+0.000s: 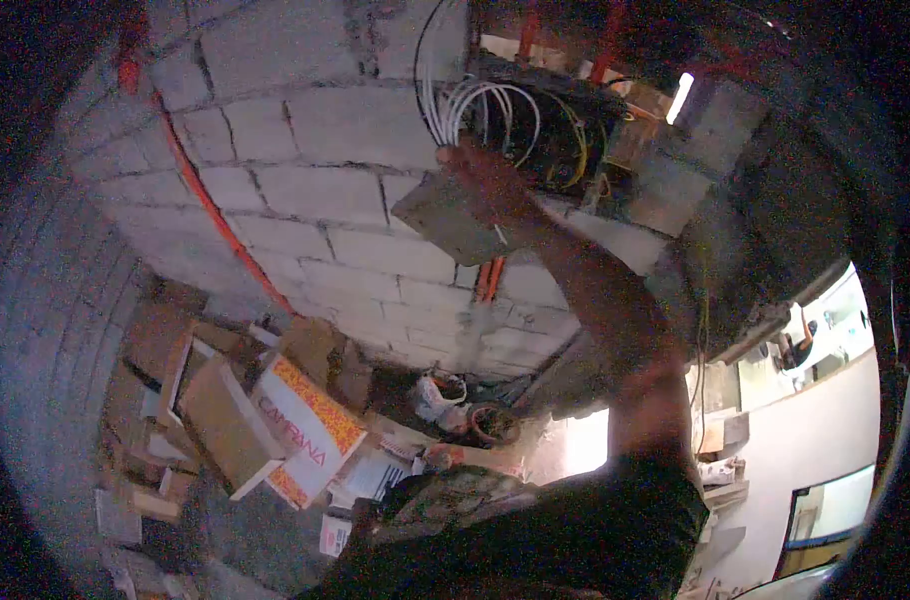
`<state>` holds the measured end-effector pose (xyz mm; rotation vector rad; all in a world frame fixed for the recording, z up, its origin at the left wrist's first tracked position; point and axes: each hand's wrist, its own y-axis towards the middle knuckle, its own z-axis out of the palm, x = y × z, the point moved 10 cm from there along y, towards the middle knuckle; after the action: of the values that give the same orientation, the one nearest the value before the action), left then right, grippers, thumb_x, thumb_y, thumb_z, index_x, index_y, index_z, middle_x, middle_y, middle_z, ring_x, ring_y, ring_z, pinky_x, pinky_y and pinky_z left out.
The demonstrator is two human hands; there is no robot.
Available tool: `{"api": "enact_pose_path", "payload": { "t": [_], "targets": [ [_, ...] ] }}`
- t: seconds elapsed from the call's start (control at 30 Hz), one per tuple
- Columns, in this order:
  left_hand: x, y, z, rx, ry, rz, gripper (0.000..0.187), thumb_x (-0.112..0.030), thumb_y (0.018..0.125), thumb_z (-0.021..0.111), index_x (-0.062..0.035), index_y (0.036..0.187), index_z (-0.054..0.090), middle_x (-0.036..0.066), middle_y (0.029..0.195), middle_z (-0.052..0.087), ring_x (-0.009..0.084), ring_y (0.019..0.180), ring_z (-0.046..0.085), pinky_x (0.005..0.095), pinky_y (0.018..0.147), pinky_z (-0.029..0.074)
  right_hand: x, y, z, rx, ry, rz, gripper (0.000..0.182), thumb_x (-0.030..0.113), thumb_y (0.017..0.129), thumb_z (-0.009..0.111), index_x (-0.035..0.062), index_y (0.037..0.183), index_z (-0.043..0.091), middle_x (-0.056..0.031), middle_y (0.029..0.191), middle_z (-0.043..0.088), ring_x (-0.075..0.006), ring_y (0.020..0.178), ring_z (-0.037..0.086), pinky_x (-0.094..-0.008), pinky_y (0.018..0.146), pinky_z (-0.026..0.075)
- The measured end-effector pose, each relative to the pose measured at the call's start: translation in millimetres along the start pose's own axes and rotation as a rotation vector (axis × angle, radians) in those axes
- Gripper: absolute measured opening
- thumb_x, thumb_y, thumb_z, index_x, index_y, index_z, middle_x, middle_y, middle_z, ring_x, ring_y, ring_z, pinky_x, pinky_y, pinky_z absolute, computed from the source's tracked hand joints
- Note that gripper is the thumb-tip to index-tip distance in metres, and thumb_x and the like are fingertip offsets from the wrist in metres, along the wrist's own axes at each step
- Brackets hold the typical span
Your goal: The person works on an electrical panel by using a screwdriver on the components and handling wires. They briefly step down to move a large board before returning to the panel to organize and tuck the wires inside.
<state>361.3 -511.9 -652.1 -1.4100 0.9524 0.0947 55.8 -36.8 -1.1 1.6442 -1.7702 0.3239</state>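
Observation:
My right hand [492, 178] is raised against a grey block wall [305, 130] and grips a flat grey square plate [445, 218] by its upper edge. The plate is tilted, just left of a dark wall opening [560, 130]. This opening is filled with looped white cables [475, 105] and yellow and orange wires. The white cable loops hang right above my fingers and seem to touch them. My forearm runs down to a black sleeve [575, 530] at the bottom. My left hand is out of sight.
An orange conduit [210, 205] runs diagonally down the wall. Cardboard boxes, one printed "CAMPANA" [310, 430], are piled on the floor with rubble and a bucket [495, 423]. A bright opening [825, 340] shows at the right.

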Motion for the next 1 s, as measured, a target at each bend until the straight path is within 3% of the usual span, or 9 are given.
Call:
{"api": "enact_pose_path", "payload": {
  "t": [0.07, 0.17, 0.27, 0.4, 0.5, 0.57, 0.8, 0.87, 1.0],
  "targets": [
    [7.0, -0.8, -1.7, 0.003, 0.006, -0.014, 0.048, -0.041, 0.093, 0.052, -0.0102, 0.131, 0.049, 0.014, 0.127, 0.054, 0.0265, 0.116, 0.052, 0.0516, 0.096, 0.043, 29.2, -20.5, -1.6, -0.280, -0.352, -0.739, 0.034, 0.041, 0.097, 0.048, 0.0133, 0.117, 0.047, -0.0115, 0.083, 0.056, -0.0218, 0.055, 0.057, -0.0350, 0.044, 0.045],
    [7.6, 0.8, -5.1, 0.006, 0.014, -0.020, 0.047, -0.041, 0.094, 0.052, -0.0101, 0.130, 0.049, 0.013, 0.126, 0.054, 0.0261, 0.116, 0.052, 0.0511, 0.095, 0.043, 11.9, -10.2, 4.3, 0.005, 0.057, -0.301, 0.027, 0.038, 0.097, 0.049, 0.0138, 0.110, 0.048, -0.0085, 0.078, 0.052, -0.0181, 0.052, 0.054, -0.0338, 0.042, 0.042],
    [-1.4, 2.0, -2.7, 0.012, 0.009, -0.017, 0.046, -0.040, 0.094, 0.053, -0.0101, 0.129, 0.050, 0.013, 0.125, 0.055, 0.0256, 0.115, 0.053, 0.0506, 0.094, 0.044, 7.3, -12.0, 4.7, 0.022, 0.206, 0.055, 0.026, 0.038, 0.097, 0.049, 0.0136, 0.105, 0.048, -0.0085, 0.080, 0.054, -0.0184, 0.063, 0.057, -0.0362, 0.050, 0.046],
    [-13.7, 8.1, 3.9, 0.022, -0.003, -0.001, 0.045, -0.040, 0.094, 0.053, -0.0101, 0.127, 0.051, 0.012, 0.124, 0.055, 0.0251, 0.114, 0.053, 0.0499, 0.093, 0.045, -7.0, -1.7, 7.4, 0.000, 0.166, 0.065, 0.029, 0.042, 0.098, 0.047, 0.0129, 0.104, 0.048, -0.0094, 0.084, 0.058, -0.0182, 0.076, 0.059, -0.0393, 0.063, 0.048],
    [-22.4, 14.2, 5.3, 0.029, -0.004, 0.019, 0.044, -0.039, 0.094, 0.053, -0.0101, 0.127, 0.052, 0.011, 0.123, 0.056, 0.0247, 0.113, 0.053, 0.0494, 0.092, 0.045, -47.5, 21.5, 30.4, 0.008, 0.749, 0.010, 0.038, 0.048, 0.097, 0.046, 0.0094, 0.101, 0.048, -0.0123, 0.088, 0.060, -0.0219, 0.082, 0.060, -0.0412, 0.072, 0.047],
    [-23.1, 16.8, 3.9, 0.032, 0.006, 0.036, 0.043, -0.039, 0.094, 0.053, -0.0101, 0.126, 0.053, 0.011, 0.123, 0.056, 0.0244, 0.113, 0.054, 0.0491, 0.091, 0.046, 3.6, 6.0, -0.1, -0.171, -0.035, -0.311, 0.045, 0.051, 0.096, 0.044, 0.0064, 0.103, 0.050, -0.0167, 0.089, 0.060, -0.0287, 0.087, 0.060, -0.0432, 0.080, 0.045],
    [-13.3, 13.1, -0.7, 0.043, 0.000, 0.014, 0.041, -0.038, 0.094, 0.054, -0.0100, 0.124, 0.055, 0.010, 0.121, 0.057, 0.0234, 0.111, 0.054, 0.0480, 0.089, 0.047, 5.8, -6.2, -5.0, -0.091, -0.013, -0.056, 0.047, 0.050, 0.096, 0.044, 0.0039, 0.106, 0.050, -0.0231, 0.090, 0.057, -0.0382, 0.090, 0.060, -0.0481, 0.079, 0.043],
    [-16.4, 13.4, -2.9, 0.042, -0.003, 0.010, 0.040, -0.038, 0.094, 0.054, -0.0100, 0.123, 0.055, 0.009, 0.120, 0.058, 0.0231, 0.111, 0.055, 0.0476, 0.088, 0.047, 21.0, -11.0, -9.7, -0.200, 0.102, -0.308, 0.049, 0.050, 0.097, 0.044, 0.0023, 0.104, 0.050, -0.0249, 0.093, 0.058, -0.0399, 0.091, 0.059, -0.0491, 0.080, 0.043],
    [-16.7, 10.7, -2.5, 0.041, -0.022, 0.004, 0.039, -0.037, 0.094, 0.055, -0.0100, 0.122, 0.056, 0.009, 0.119, 0.058, 0.0226, 0.110, 0.055, 0.0470, 0.087, 0.048, 29.4, -6.7, -7.0, -0.068, 0.085, -0.261, 0.051, 0.050, 0.097, 0.044, 0.0011, 0.112, 0.050, -0.0262, 0.098, 0.059, -0.0396, 0.095, 0.060, -0.0474, 0.083, 0.044]
  ]
}}
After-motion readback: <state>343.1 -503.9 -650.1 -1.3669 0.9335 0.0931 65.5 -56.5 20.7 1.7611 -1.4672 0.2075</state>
